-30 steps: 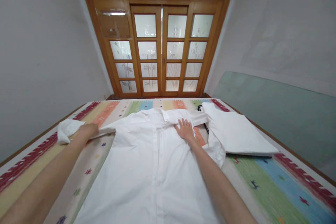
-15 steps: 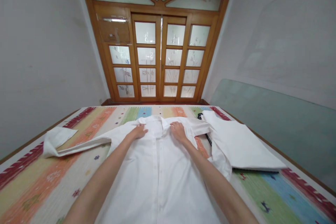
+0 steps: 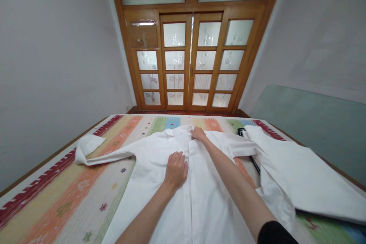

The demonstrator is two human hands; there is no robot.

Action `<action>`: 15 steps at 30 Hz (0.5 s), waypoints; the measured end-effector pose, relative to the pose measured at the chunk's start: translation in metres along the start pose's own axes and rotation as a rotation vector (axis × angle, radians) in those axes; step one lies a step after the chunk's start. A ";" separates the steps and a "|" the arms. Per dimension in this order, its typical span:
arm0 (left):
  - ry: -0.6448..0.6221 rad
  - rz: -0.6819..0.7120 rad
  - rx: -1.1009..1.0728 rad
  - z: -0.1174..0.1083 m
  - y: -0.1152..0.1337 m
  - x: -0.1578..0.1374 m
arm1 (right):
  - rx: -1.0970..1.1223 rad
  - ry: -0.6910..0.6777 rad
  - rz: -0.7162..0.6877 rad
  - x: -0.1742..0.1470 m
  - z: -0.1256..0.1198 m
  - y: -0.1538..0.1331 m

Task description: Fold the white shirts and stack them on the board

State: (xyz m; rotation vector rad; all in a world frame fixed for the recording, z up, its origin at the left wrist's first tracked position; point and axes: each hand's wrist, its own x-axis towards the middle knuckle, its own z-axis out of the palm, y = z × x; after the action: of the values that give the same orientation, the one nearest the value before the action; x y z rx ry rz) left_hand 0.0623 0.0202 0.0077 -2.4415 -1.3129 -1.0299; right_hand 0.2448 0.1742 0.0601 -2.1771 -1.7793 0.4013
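A white button-up shirt [image 3: 160, 171] lies front side up on a striped, patterned cover. At its collar is my right hand [image 3: 198, 133], its fingers closed on the collar's right side. My left hand [image 3: 176, 169] rests lower on the shirt front, just left of the button strip, palm down with its fingers lying on the cloth. Towards the left edge stretches one sleeve [image 3: 111, 156], its cuff end folded over. The other sleeve [image 3: 246, 146] bends down on the right, beside a stack of folded white cloth [image 3: 303, 175].
The striped cover [image 3: 94, 194] spreads over the bed-like surface. Something black and white [image 3: 240, 132] pokes out under the folded cloth. Wooden doors with glass panes [image 3: 190, 61] stand beyond the far edge. A pale green panel [image 3: 309, 114] leans along the right wall.
My left hand has left the collar and come down and right to the button strip. My right hand stays at the collar. The view has turned slightly left.
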 end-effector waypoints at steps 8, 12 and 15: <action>-0.260 -0.160 0.053 0.008 0.005 -0.015 | 0.071 0.157 -0.013 -0.009 0.003 -0.007; -0.372 -0.181 0.041 0.005 0.010 -0.018 | 0.067 0.094 -0.181 -0.011 0.012 -0.038; -0.389 -0.192 0.014 0.003 0.011 -0.020 | 0.106 -0.001 -0.193 -0.008 0.027 -0.063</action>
State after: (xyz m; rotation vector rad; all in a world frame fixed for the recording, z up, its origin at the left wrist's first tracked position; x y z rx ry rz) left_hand 0.0654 0.0017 -0.0058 -2.6354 -1.6908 -0.5922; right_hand 0.1754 0.1795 0.0606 -1.9141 -1.9017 0.4399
